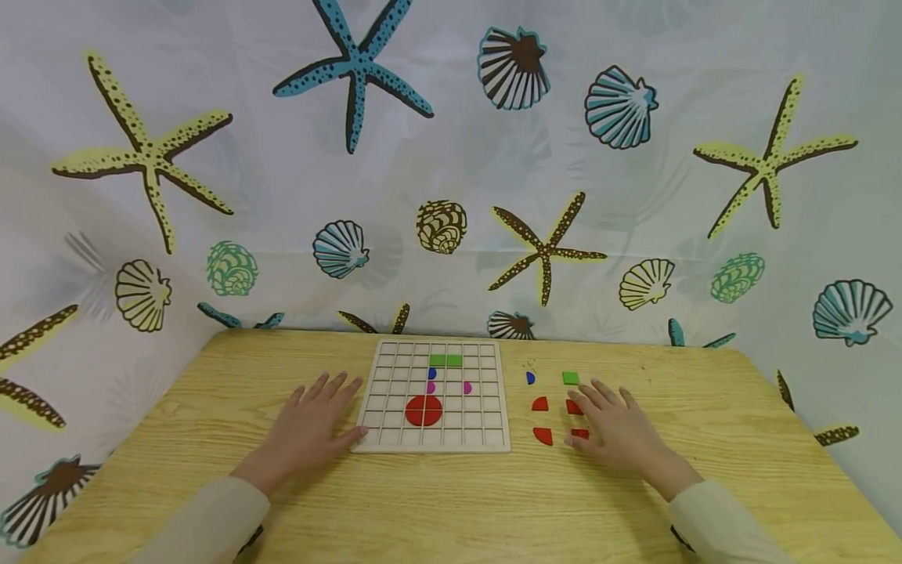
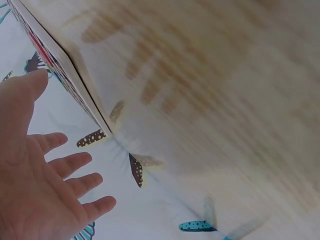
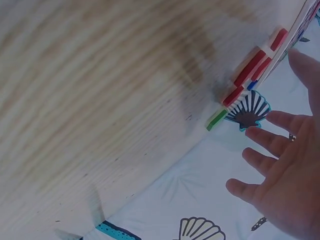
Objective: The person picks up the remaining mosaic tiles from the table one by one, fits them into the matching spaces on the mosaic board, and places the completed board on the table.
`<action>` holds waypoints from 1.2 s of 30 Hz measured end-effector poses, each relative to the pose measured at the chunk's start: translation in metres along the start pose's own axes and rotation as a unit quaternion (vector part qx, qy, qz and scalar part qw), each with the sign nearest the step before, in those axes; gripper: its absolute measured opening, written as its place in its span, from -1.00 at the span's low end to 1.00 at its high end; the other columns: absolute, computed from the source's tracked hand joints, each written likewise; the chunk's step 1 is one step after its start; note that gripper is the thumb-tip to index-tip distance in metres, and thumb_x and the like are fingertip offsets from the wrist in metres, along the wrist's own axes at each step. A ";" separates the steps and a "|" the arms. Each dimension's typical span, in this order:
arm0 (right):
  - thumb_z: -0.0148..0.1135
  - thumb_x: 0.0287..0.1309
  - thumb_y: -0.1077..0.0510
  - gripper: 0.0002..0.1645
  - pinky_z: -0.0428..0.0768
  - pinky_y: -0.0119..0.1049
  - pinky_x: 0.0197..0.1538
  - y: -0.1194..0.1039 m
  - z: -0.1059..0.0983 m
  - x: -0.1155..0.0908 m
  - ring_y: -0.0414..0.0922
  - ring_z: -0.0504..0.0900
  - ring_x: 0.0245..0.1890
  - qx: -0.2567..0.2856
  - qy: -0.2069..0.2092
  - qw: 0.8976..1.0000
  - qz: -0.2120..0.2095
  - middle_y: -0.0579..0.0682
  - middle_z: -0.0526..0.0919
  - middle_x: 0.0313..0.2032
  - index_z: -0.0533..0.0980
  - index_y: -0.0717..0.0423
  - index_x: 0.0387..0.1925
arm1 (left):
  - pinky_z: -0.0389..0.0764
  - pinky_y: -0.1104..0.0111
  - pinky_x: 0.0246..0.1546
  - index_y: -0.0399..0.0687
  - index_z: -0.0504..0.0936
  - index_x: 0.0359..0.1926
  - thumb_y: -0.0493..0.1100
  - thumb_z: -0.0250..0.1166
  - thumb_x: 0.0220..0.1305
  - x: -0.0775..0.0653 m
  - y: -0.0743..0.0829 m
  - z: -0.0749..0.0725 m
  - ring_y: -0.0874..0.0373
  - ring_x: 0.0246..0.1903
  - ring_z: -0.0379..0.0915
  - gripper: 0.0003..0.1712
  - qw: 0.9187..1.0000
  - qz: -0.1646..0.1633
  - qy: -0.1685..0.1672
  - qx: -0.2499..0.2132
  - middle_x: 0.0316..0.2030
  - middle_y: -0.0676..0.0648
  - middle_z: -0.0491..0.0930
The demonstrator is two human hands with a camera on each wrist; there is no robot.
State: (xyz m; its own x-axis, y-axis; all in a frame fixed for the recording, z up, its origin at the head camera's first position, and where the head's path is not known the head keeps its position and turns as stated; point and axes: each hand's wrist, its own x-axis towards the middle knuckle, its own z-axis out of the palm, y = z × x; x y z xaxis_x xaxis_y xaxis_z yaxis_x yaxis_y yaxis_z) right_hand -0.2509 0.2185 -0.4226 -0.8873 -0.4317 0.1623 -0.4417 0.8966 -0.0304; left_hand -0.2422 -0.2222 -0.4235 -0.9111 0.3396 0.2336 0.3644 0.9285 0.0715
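A white gridded board point(image 1: 486, 419) lies on the table, and my left hand point(image 1: 310, 427) is at its left side, fingers spread, thumb tip right at the near left corner. On the board are two green squares point(image 1: 438, 360), a blue half-circle point(image 1: 432, 374), two magenta half-circles point(image 1: 467, 388) and a red circle point(image 1: 416, 403) of quarter pieces. My right hand point(image 1: 618, 435) has its fingers loosely spread and holds nothing. It partly covers two loose red quarter pieces point(image 1: 574, 407). A loose green square point(image 1: 570, 377) lies just beyond its fingertips.
Between the board and my right hand lie two more red quarter pieces point(image 1: 540, 404) and a loose blue half-circle point(image 1: 531, 377). The wooden table point(image 1: 437, 509) ends at a white cloth backdrop point(image 1: 437, 164) printed with starfish and shells, which also rises on both sides.
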 end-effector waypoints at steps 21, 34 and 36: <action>0.30 0.02 0.02 -0.70 0.34 0.19 0.11 0.001 0.006 -0.005 0.15 0.38 0.17 -0.009 0.017 0.998 -0.061 0.13 0.49 0.09 0.55 0.02 -0.18 | 0.20 -0.16 0.15 -0.18 0.25 0.30 0.17 0.11 0.24 0.022 0.005 0.008 -0.28 0.25 0.13 -0.26 0.997 0.016 -0.077 -0.024 0.25 -0.32 0.26; 0.32 0.02 0.07 -0.82 0.45 0.04 -0.02 0.001 0.008 -0.005 0.00 0.46 -0.04 0.003 0.029 0.997 -0.068 -0.04 0.54 -0.13 0.57 -0.02 -0.30 | 0.26 -0.11 0.13 -0.14 0.28 0.29 0.19 0.09 0.25 0.025 -0.003 0.016 -0.23 0.22 0.21 -0.28 0.994 0.026 -0.098 -0.042 0.24 -0.28 0.28; 0.32 0.02 0.08 -0.84 0.46 0.03 -0.04 0.001 0.008 -0.005 -0.02 0.46 -0.06 0.007 0.025 0.998 -0.065 -0.07 0.53 -0.17 0.57 -0.02 -0.31 | 0.26 -0.10 0.14 -0.14 0.28 0.29 0.19 0.08 0.25 0.025 -0.003 0.017 -0.23 0.22 0.20 -0.28 0.994 0.027 -0.098 -0.042 0.24 -0.28 0.28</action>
State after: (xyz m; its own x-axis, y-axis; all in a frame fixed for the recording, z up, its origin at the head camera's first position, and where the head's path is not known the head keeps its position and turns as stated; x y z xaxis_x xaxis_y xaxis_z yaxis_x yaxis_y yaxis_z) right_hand -0.2482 0.2206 -0.4310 -0.8142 -0.5391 0.2155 -0.5556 0.8312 -0.0197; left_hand -0.2692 -0.2144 -0.4341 -0.9072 0.4182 0.0461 0.4203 0.8953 0.1476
